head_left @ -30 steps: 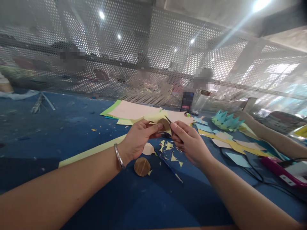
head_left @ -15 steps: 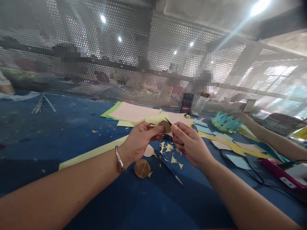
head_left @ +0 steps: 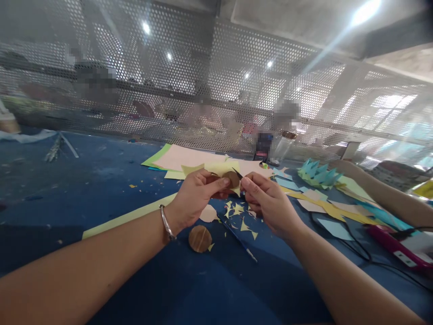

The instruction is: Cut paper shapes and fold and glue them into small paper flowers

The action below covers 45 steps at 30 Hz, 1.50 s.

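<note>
My left hand [head_left: 203, 194], with a silver bracelet at the wrist, is closed on a brown disc [head_left: 232, 178] and a piece of pale yellow paper [head_left: 192, 170] behind it. Close to the disc's right edge, my right hand [head_left: 265, 198] pinches a thin dark pointed blade [head_left: 237, 173]; its handle is hidden in the fingers, so its kind is unclear. Below the hands, a second brown disc [head_left: 200, 239] lies flat on the blue table. Beside it are a pale pink paper round [head_left: 208, 213], a blue pen [head_left: 241, 241] and several yellow paper scraps [head_left: 238, 209].
Coloured paper sheets [head_left: 189, 157] are stacked behind my hands. To the right are paper strips [head_left: 328, 205], a blue-green paper flower [head_left: 320, 174], a magenta power strip [head_left: 399, 248] with cables, and another person's arm [head_left: 382, 192]. A perforated metal screen [head_left: 216, 90] stands behind the table.
Both hands stay nearly in place. A yellow paper corner now stands up behind my left hand, and more yellow paper shows below the held disc. The blade remains at the disc's edge.
</note>
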### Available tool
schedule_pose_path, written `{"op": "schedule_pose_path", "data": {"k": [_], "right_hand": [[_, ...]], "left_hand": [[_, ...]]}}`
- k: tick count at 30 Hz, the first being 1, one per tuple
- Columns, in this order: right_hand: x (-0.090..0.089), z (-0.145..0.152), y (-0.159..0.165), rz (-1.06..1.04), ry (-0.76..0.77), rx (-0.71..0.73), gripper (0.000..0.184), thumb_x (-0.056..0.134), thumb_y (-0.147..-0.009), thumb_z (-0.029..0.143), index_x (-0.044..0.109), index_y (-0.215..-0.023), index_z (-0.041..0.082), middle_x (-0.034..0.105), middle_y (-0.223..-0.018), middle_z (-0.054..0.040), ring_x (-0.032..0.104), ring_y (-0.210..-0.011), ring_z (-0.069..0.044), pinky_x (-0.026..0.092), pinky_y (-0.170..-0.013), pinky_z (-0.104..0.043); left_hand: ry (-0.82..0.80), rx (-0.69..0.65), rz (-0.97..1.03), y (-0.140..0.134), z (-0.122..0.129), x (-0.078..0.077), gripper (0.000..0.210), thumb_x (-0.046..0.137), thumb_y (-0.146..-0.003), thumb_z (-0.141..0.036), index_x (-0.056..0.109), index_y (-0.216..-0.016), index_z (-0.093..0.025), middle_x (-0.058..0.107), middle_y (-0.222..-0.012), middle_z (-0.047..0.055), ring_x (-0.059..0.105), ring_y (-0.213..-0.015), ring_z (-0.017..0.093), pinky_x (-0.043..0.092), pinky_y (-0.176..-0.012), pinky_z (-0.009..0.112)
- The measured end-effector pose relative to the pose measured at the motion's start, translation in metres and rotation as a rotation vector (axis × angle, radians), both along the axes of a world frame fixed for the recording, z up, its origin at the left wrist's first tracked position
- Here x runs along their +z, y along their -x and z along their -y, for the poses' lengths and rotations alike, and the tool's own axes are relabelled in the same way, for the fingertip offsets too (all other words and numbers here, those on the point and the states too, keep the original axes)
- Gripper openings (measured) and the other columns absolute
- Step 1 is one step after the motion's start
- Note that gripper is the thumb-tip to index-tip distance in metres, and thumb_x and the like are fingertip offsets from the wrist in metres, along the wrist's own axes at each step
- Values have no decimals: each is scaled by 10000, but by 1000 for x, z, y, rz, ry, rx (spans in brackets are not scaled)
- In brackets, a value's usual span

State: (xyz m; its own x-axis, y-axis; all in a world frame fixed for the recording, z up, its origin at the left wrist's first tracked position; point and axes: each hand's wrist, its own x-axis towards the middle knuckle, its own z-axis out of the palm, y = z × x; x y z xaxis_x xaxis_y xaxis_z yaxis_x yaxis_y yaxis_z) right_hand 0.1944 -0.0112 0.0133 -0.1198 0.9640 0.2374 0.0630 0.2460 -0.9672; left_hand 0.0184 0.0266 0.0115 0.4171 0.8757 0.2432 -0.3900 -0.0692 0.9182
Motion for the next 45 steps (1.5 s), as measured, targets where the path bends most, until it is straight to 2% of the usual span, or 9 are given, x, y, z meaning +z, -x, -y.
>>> {"op": "schedule_pose_path", "data": {"k": [4, 8, 19, 25, 29, 37, 45], "right_hand": [[-2, -1, -3, 84, -51, -30, 342, 592, -926, 519, 508, -797, 214, 288, -574, 91, 185, -478, -69, 134, -420, -216], [-2, -1, -4, 138, -84, -36, 355, 572, -935, 527, 488, -781, 218, 297, -577, 85, 200, -490, -77, 149, -429, -220], [0, -1, -5, 162, -91, -4, 373, 553, -943, 536, 457, -770, 220, 254, -586, 84, 178, -506, -85, 135, -433, -227], [-1, -1, -4, 177, -97, -7, 383, 557, -947, 525, 433, -751, 221, 254, -592, 80, 179, -519, -88, 141, -444, -230], [-3, -1, -4, 188, -89, -12, 390, 551, -946, 537, 420, -751, 226, 246, -576, 83, 180, -507, -89, 129, -446, -237], [-5, -3, -5, 218, -114, -20, 386, 546, -942, 548, 444, -750, 228, 270, -594, 72, 206, -514, -95, 154, -449, -242], [-3, -3, -6, 290, -157, -39, 388, 527, -949, 549, 454, -746, 227, 314, -601, 65, 249, -505, -94, 194, -449, -248]], "left_hand": [[-35, 91, -23, 0, 0, 1, 119, 782, -748, -229, 737, -813, -140, 736, -799, 50, 633, -685, 126, 491, -688, 270], [-71, 151, -58, 1, -1, 0, 130, 785, -746, -243, 721, -800, -144, 713, -748, 32, 611, -654, 116, 469, -665, 267], [-127, 163, -105, 3, -1, 2, 118, 751, -773, -243, 670, -757, -158, 665, -680, 2, 569, -618, 108, 410, -610, 253], [-166, 198, -82, 3, -2, 1, 111, 734, -777, -213, 650, -722, -164, 625, -666, -28, 485, -592, 85, 352, -573, 239], [-148, 208, -62, 2, -1, 3, 29, 714, -766, -182, 693, -774, -162, 657, -723, -15, 514, -630, 92, 398, -623, 242], [-152, 183, -59, 3, -4, -1, 54, 700, -778, -204, 711, -819, -171, 690, -809, 9, 584, -743, 119, 450, -741, 258], [-143, 195, -63, 4, -5, 1, 52, 715, -758, -200, 722, -800, -170, 692, -784, 7, 585, -721, 118, 460, -736, 264]]}}
